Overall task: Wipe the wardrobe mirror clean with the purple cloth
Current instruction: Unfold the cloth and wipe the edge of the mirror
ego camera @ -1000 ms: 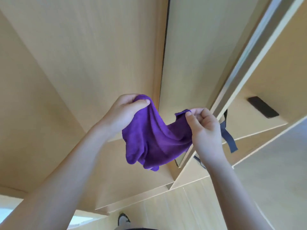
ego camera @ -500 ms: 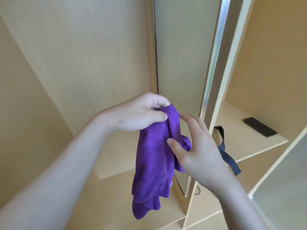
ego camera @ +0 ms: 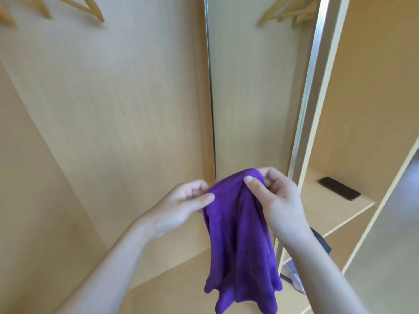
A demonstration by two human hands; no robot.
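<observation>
The purple cloth [ego camera: 240, 241] hangs down in front of me, bunched at its top edge. My left hand [ego camera: 181, 207] pinches its upper left corner between thumb and fingers. My right hand [ego camera: 276, 200] grips the upper right part, thumb on the front. The wardrobe mirror [ego camera: 256, 87] is a tall narrow panel with a metal frame, straight ahead just beyond the cloth, reflecting the wooden interior and hangers. Neither the cloth nor my hands touch the glass.
Light wooden wardrobe panels [ego camera: 108, 109] stand to the left. Wooden hangers [ego camera: 74, 7] hang at the top. To the right a shelf [ego camera: 335, 207] holds a black phone [ego camera: 339, 188]. A dark strap [ego camera: 322, 242] hangs below the shelf edge, behind my right wrist.
The view has tilted upward, bringing hangers and more of the mirror into sight. My right hand has taken hold of the cloth's top beside my left hand, and the cloth now hangs from both.
</observation>
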